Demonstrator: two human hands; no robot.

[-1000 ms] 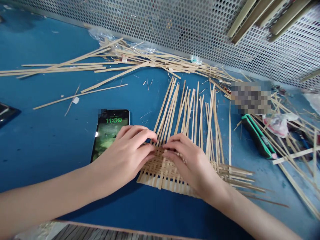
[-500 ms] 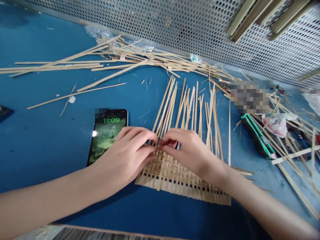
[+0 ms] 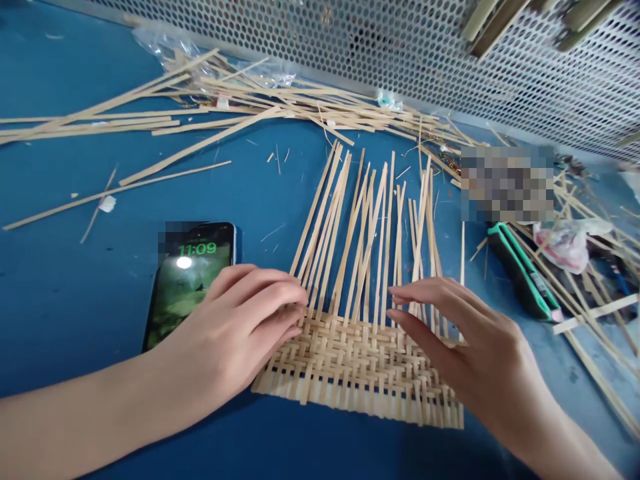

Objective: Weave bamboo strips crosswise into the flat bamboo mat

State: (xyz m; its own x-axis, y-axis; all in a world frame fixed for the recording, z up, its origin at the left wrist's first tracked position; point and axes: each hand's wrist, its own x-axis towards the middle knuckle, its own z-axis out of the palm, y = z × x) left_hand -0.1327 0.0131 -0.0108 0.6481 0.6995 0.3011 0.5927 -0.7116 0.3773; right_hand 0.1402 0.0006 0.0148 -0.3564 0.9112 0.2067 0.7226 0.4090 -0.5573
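A woven panel of pale bamboo strips lies on the blue table, with its long upright strips fanning away from me. At its upper left corner my left hand is closed, fingertips and thumb brought together on the panel's edge. Just what sits between those fingertips is partly hidden. My right hand hovers over the panel's right side, thumb and forefinger apart, with nothing between them. The weave shows openly between both hands, down to a paler band along its near edge.
Left of the panel lies a phone, partly behind my left hand. A green and black utility knife rests at the right among loose strips. More bamboo strips are heaped along the perforated metal panel at the back.
My right hand has moved right, away from my left hand, and its fingers have parted. The left hand stays at the panel's left corner. The view has shifted slightly.
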